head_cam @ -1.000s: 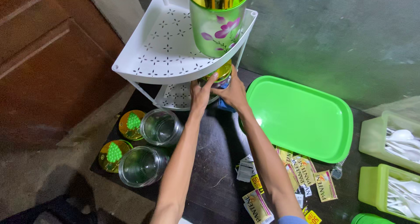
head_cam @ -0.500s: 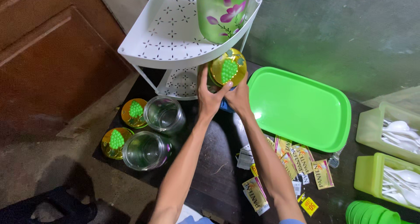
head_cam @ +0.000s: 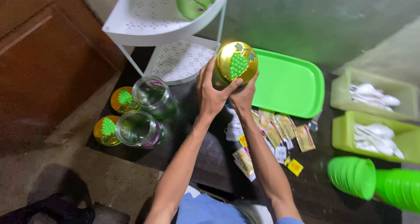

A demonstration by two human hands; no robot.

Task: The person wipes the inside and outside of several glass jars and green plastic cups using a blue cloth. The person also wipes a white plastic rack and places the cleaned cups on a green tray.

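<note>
Since half a sec ago the jar w/ the round gold lid and green grape motif point(head_cam: 236, 63) has come further out from under the white perforated plastic corner shelf point(head_cam: 144, 22) and up toward the head cam; I now see its lid almost face-on, held in the air above the dark table point(head_cam: 210, 149), just left of the bright green rectangular plastic tray point(head_cam: 288, 81).

Left hand point(head_cam: 211, 92) wraps the jar's side, fingers curled tight round it, thumb up near the lid rim. Right hand point(head_cam: 243, 95) cups it from below/behind, fingers closed on the body. Both hold the same jar.

Nearby: two clear glass jars, open point(head_cam: 148, 95) point(head_cam: 136, 128), w/ their gold grape lids point(head_cam: 121, 99) point(head_cam: 105, 130) lying beside them; tea-bag sachets point(head_cam: 280, 132) scattered under my forearms; green floral canister point(head_cam: 194, 0) on the top shelf.

Risks, my read: the jar body is mostly hidden, so I can't tell how secure the grip is. It's tilted, so if the lid is loose it could slide off. A slip would drop it on the sachets or knock the open glass jars.
</note>
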